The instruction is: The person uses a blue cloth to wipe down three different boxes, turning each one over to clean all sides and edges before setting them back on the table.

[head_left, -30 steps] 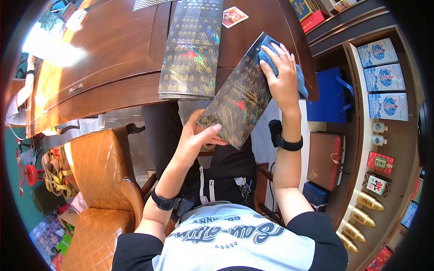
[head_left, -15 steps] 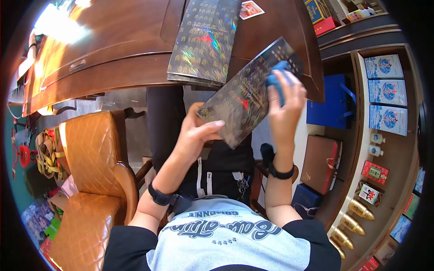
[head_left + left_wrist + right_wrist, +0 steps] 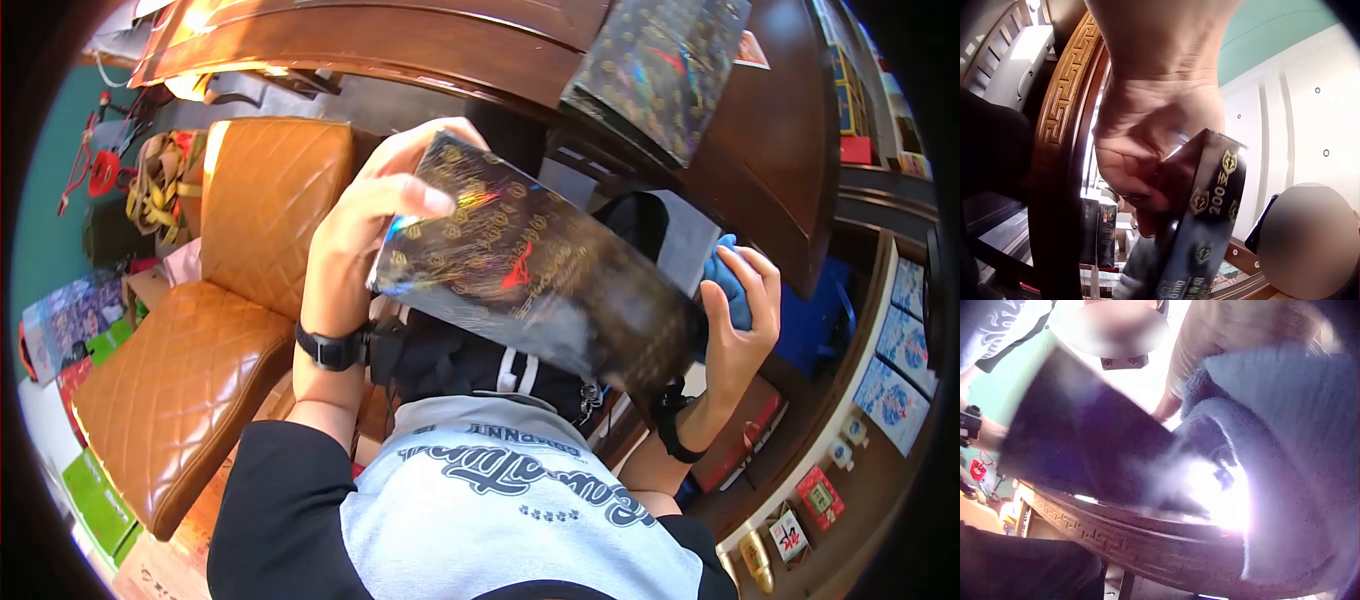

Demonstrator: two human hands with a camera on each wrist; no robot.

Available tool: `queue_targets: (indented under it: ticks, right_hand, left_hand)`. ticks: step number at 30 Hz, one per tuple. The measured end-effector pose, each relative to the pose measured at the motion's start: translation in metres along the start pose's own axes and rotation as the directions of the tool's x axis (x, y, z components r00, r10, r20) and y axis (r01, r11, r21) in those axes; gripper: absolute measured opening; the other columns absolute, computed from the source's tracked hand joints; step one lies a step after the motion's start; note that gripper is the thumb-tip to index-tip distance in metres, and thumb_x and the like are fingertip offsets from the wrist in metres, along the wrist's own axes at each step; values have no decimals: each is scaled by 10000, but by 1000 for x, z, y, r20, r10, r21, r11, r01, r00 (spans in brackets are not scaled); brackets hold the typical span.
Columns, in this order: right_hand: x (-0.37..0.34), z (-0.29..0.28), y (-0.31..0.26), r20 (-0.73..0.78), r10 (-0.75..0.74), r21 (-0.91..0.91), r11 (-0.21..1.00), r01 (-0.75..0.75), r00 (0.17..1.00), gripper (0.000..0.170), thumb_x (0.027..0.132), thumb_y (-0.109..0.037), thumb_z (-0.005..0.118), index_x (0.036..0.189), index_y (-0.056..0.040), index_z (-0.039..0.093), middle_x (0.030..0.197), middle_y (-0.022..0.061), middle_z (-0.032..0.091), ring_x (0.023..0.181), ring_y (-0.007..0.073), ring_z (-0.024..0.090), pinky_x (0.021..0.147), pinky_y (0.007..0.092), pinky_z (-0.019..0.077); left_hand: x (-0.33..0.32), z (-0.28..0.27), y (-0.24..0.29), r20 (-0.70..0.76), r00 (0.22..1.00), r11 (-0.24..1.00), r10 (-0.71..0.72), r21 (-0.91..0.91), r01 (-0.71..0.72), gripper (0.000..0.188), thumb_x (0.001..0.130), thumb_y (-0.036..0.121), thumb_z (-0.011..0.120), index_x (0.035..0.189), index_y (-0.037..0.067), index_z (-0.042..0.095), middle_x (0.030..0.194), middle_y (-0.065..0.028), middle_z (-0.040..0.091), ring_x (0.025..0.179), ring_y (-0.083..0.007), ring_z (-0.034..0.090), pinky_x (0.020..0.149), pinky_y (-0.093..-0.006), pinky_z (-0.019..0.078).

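Note:
A long dark box (image 3: 520, 260) with gold emblems and a red mark is held tilted above the lap. My left hand (image 3: 375, 205) grips its left end, thumb over the printed face; the left wrist view shows the palm (image 3: 1160, 131) against the box's end (image 3: 1213, 187). At the box's far right end, my right hand (image 3: 745, 315) holds a bunched blue cloth (image 3: 727, 280). In the right wrist view the cloth (image 3: 1291, 437) hangs large beside the blurred dark box (image 3: 1079, 431). Whether cloth and box touch, I cannot tell.
Similar boxes (image 3: 660, 70) lie stacked on the wooden table (image 3: 770, 150) at its near edge, a card (image 3: 751, 50) beside them. An orange leather chair (image 3: 270, 200) stands at left. Shelves with boxes (image 3: 893, 400) line the right side.
The held box has swung from slanting up toward the table to slanting down rightward, closer to the body. My right hand with the cloth has moved right and lower; the head view has shifted.

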State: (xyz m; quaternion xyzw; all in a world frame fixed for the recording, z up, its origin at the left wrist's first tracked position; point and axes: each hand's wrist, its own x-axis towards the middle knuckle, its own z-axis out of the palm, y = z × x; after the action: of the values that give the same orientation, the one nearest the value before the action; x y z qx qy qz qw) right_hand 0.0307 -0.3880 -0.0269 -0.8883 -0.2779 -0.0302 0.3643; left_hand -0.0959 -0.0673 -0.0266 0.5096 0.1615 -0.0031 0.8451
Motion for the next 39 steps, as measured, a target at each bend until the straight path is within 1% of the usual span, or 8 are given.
queue_targets:
  ticks: [4,8,14,18,19,24,34,39]
  right_hand:
    - [15,11,-12,511,-123,541,815,-207,850,687,817,-588,717,1076,49,716,1055,170,677,991,263,638,902,360,478]
    - [15,35,7,750,-401,660,507,-554,526,729,748,-562,778,1024,103,666,1000,175,671,926,252,645,851,357,480]
    - [18,33,-17,746,-177,630,501,-594,642,494,749,-348,726,971,89,668,973,127,661,901,185,615,803,302,471]
    - [11,54,-21,622,-69,711,467,-525,780,441,765,-302,714,972,84,659,1000,98,652,905,162,599,808,286,464]
    - [11,60,-29,581,-26,720,483,-498,814,412,772,-273,708,972,83,656,1005,87,647,906,154,592,811,277,461]
    - [2,107,-42,461,-40,660,683,-313,886,283,805,-102,700,1023,71,648,1005,86,644,908,147,579,832,279,463]
    - [5,89,-44,265,291,489,781,-388,919,203,935,-168,672,1018,10,724,920,67,694,828,112,615,769,281,487]
    - [10,95,-84,-15,-94,429,898,92,995,311,791,-13,680,1101,-4,686,1090,134,666,1010,244,638,888,343,501]
  left_hand:
    - [-8,19,-2,-360,930,997,68,-13,-78,421,740,254,563,1027,-50,609,1058,-159,645,918,-199,646,829,-292,530]
    - [-14,13,-3,-103,927,925,362,163,-343,170,930,200,551,1005,86,652,1309,-201,596,1114,-257,632,963,-348,509]
    - [12,-18,6,-150,971,952,187,271,-142,393,964,326,586,1176,5,665,1104,-121,674,972,-253,672,922,-335,534]
    - [10,-45,-27,-147,981,804,127,-564,-188,706,1029,575,399,1446,9,461,1163,-192,700,1051,-292,699,948,-440,558]
    - [12,-49,-48,222,903,655,368,-751,-82,828,997,669,376,1496,9,392,1351,-218,605,1233,-295,612,1044,-466,489]
    - [-16,-4,-74,-15,998,934,59,-351,-60,720,903,287,740,1458,-12,392,1387,-140,561,1263,-243,565,1069,-394,454]
    - [-38,-29,-86,26,980,914,-196,-356,193,602,834,53,733,1376,-14,479,1273,-148,632,1150,-225,633,1024,-387,493]
    - [-34,-26,-80,-3,976,909,-219,-363,203,607,830,51,745,1376,-2,483,1279,-133,631,1154,-212,627,1018,-384,494]
